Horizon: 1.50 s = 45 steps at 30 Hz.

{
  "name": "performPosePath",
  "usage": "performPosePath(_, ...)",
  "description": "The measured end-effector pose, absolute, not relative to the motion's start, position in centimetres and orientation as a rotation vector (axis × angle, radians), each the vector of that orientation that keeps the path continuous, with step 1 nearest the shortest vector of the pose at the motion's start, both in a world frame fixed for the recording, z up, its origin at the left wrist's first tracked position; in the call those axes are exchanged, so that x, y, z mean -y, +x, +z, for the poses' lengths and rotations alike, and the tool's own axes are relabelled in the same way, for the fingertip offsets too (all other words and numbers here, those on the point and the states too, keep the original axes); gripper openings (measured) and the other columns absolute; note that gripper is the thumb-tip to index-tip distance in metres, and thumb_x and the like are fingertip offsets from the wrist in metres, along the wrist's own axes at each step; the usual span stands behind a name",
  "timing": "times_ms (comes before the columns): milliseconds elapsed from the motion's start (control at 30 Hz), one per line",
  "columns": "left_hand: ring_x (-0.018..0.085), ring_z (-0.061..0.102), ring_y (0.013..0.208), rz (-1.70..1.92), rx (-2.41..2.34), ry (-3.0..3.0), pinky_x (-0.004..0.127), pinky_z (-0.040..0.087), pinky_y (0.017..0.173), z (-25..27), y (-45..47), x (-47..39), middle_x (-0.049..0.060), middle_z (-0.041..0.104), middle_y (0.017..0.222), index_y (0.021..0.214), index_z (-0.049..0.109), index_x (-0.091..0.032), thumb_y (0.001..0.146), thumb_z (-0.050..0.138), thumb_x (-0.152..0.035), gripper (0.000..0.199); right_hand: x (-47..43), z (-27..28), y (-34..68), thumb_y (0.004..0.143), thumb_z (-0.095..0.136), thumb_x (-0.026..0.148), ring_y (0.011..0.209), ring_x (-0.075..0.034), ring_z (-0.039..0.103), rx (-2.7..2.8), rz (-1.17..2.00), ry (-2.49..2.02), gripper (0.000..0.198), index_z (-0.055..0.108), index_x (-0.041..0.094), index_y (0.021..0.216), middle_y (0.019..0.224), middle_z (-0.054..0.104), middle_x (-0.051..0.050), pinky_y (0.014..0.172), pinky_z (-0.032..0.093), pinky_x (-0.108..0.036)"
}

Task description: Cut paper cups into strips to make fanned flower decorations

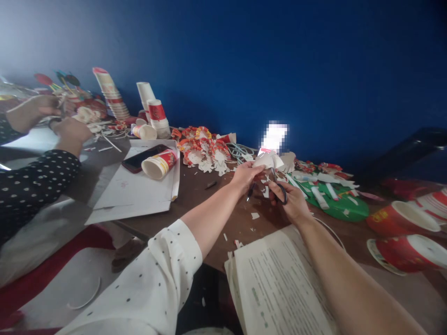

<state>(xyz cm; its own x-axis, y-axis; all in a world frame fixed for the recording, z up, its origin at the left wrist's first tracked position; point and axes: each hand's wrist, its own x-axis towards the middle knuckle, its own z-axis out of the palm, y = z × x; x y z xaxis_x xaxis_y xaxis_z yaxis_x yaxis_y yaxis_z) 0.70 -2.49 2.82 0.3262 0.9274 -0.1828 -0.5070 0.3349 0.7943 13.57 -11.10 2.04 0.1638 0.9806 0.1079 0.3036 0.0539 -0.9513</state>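
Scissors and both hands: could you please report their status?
Left hand holding white paper piece. Right hand gripping scissors at the piece's edge. Paper scraps below.

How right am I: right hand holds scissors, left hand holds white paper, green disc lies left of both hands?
Only the side is wrong: in the head view the green disc lies right of the left hand, which holds white paper, and the right hand, which holds scissors.

White paper piece (267, 160), held by left hand (245, 176) beyond printed sheets (272, 274); scissors (284, 195), gripped by right hand (294, 203) beyond the sheets; green disc (354, 212), placed beyond and right of the sheets.
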Motion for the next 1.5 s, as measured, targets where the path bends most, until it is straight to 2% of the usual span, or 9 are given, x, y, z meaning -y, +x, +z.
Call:
performPosePath(233, 0.009, 0.060, 0.061, 1.077, -0.765, 0.775, 0.021, 0.047, 0.064, 2.45, 0.60, 2.06, 0.001, 0.063, 0.063, 0.074, 0.061, -0.014, 0.079, 0.069, -0.014, 0.010, 11.21, 2.59, 13.39, 0.069, 0.069, 0.069, 0.046, -0.013, 0.050, 1.372, 0.837, -1.490, 0.050, 0.067, 0.020, 0.072, 0.055, 0.056, 0.001, 0.046, 0.041, -0.026)
performPosePath(400, 0.009, 0.059, 0.061, 1.085, -0.774, 0.784, 0.020, 0.044, 0.062, 2.37, 0.56, 1.95, 0.001, 0.063, 0.065, 0.072, 0.060, -0.014, 0.074, 0.075, -0.017, 0.016, 11.18, 2.66, 13.48, 0.067, 0.072, 0.068, 0.046, -0.012, 0.050, 1.359, 0.852, -1.490, 0.050, 0.071, 0.019, 0.077, 0.055, 0.056, 0.002, 0.046, 0.041, -0.026)
performPosePath(600, 0.008, 0.058, 0.058, 1.094, -0.764, 0.790, 0.019, 0.042, 0.058, 2.30, 0.57, 1.81, 0.001, 0.062, 0.063, 0.070, 0.058, -0.014, 0.074, 0.076, -0.019, 0.020, 11.08, 2.57, 13.60, 0.068, 0.074, 0.063, 0.045, -0.012, 0.049, 1.347, 0.854, -1.494, 0.044, 0.071, 0.019, 0.073, 0.054, 0.055, 0.002, 0.047, 0.039, -0.027)
performPosePath(800, 0.008, 0.059, 0.059, 1.101, -0.752, 0.791, 0.018, 0.041, 0.057, 2.21, 0.54, 1.79, 0.001, 0.062, 0.063, 0.071, 0.059, -0.013, 0.074, 0.076, -0.018, 0.018, 10.91, 2.18, 13.88, 0.071, 0.074, 0.061, 0.046, -0.011, 0.049, 1.374, 0.825, -1.484, 0.044, 0.063, 0.019, 0.060, 0.054, 0.054, 0.002, 0.047, 0.038, -0.026)
performPosePath(1067, 0.007, 0.058, 0.057, 1.113, -0.748, 0.762, 0.017, 0.041, 0.056, 2.16, 0.56, 1.64, 0.000, 0.061, 0.062, 0.068, 0.060, -0.013, 0.071, 0.080, -0.018, 0.021, 10.88, 1.99, 13.88, 0.066, 0.076, 0.063, 0.046, -0.011, 0.049, 1.325, 0.861, -1.511, 0.046, 0.066, 0.018, 0.064, 0.054, 0.055, 0.002, 0.046, 0.039, -0.026)
performPosePath(1300, 0.008, 0.058, 0.058, 1.114, -0.754, 0.726, 0.018, 0.042, 0.057, 2.34, 0.58, 1.80, -0.001, 0.061, 0.061, 0.067, 0.060, -0.014, 0.069, 0.081, -0.017, 0.022, 10.70, 1.88, 14.02, 0.067, 0.075, 0.064, 0.046, -0.012, 0.050, 1.364, 0.823, -1.521, 0.048, 0.061, 0.019, 0.058, 0.053, 0.055, 0.001, 0.047, 0.039, -0.027)
performPosePath(1500, 0.009, 0.060, 0.061, 1.120, -0.752, 0.756, 0.020, 0.043, 0.061, 1.81, 0.69, 1.45, 0.001, 0.062, 0.062, 0.066, 0.060, -0.014, 0.073, 0.077, -0.018, 0.018, 10.64, 1.72, 14.09, 0.068, 0.075, 0.064, 0.045, -0.011, 0.049, 1.384, 0.800, -1.534, 0.048, 0.062, 0.018, 0.058, 0.052, 0.055, 0.001, 0.047, 0.038, -0.027)
